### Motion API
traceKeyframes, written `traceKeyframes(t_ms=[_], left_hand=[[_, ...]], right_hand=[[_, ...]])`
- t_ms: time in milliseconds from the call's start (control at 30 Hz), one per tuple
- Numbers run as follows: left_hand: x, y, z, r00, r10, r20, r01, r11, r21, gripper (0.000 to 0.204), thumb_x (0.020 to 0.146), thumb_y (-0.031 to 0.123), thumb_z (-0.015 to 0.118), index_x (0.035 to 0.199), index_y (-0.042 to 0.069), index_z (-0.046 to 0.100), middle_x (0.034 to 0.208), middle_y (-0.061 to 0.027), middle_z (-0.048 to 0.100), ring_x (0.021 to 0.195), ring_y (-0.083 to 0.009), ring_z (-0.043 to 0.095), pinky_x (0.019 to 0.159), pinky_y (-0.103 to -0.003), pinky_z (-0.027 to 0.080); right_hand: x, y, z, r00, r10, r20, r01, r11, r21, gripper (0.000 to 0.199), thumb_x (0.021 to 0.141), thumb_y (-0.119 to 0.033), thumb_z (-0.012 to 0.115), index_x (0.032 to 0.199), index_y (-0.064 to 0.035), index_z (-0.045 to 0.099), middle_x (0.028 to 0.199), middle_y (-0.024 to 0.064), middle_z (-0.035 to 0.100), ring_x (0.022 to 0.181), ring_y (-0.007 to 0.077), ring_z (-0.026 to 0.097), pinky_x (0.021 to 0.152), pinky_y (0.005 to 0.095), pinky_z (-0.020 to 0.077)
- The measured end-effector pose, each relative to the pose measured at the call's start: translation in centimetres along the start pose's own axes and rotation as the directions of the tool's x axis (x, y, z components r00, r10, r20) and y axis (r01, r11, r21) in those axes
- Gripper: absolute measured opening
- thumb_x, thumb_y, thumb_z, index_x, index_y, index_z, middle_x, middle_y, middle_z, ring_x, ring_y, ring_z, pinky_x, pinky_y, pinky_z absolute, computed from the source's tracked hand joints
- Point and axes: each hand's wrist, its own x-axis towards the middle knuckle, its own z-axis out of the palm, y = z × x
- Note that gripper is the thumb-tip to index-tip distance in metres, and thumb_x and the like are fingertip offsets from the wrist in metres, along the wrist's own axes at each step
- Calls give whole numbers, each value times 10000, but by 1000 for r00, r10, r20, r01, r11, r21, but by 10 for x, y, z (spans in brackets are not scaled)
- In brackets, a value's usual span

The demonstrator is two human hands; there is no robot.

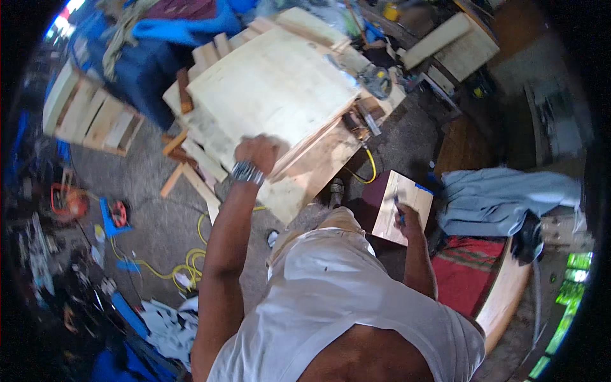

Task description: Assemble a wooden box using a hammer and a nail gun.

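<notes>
A large pale wooden panel lies on a workbench in front of me. My left hand, with a metal watch on its wrist, is at the panel's near left corner; its fingers are blurred, so their grip is unclear. Low on my right, my right hand is closed round a slim dark-handled tool, whose far end is smeared and cannot be named. That tool is over a small light wooden board on top of a dark red block or box.
Wood offcuts stick out left of the bench. A power tool with a yellow hose sits at its right edge. More yellow hose coils on the floor. Grey cloth and a red cushioned seat are at right.
</notes>
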Motion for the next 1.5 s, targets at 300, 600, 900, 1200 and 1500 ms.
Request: traceKeyframes(t_ms=[300, 600, 900, 1200, 1500], left_hand=[[-4, 42, 45, 965, -258, -48, 258, 966, 2, 645, 922, 393, 624, 1362, -32, 421, 1466, -436, 298, 1011, -518, 638, 753, -533, 576], [4, 83, 51, 830, -555, -66, 551, 832, -68, 937, 869, 496, 691, 1505, -60, 286, 1613, -246, 199, 1324, -461, 464, 1004, -494, 493], [38, 99, 21, 727, -680, 95, 685, 728, -35, 957, 860, 583, 655, 1487, -57, 320, 1604, -235, 246, 1364, -407, 449, 1000, -493, 499], [32, 82, 24, 780, -625, 6, 625, 780, -4, 905, 886, 627, 593, 1362, -124, 424, 1487, -378, 344, 1201, -535, 532, 982, -522, 488], [-94, -87, 47, 585, -754, 299, 771, 401, -495, 840, 972, 654, 407, 1298, -107, 548, 1198, -350, 620, 1091, -436, 634, 905, -494, 492]], right_hand=[[152, -219, 86, 812, -494, 310, 391, 68, -918, 364, 869, -140, 570, 1188, -251, 706, 1111, 182, 694, 1075, 361, 650, 916, 488, 528], [298, -265, 109, 816, -364, 449, 466, -44, -883, 342, 880, -279, 596, 1209, -239, 683, 1194, 179, 673, 1138, 373, 631, 981, 472, 498], [325, -272, 246, 741, -432, 514, 671, 441, -596, 541, 950, -442, 587, 1382, -118, 565, 1341, 218, 577, 1238, 367, 549, 1009, 466, 464], [204, -297, 327, 503, -407, 762, 826, 487, -285, 562, 908, -365, 668, 1309, 20, 584, 1223, 194, 649, 1164, 287, 588, 1013, 404, 429], [-27, -274, 382, 245, -265, 933, 920, 368, -137, 530, 899, -274, 639, 1286, 45, 467, 1054, 281, 659, 1007, 408, 659, 892, 497, 498]])
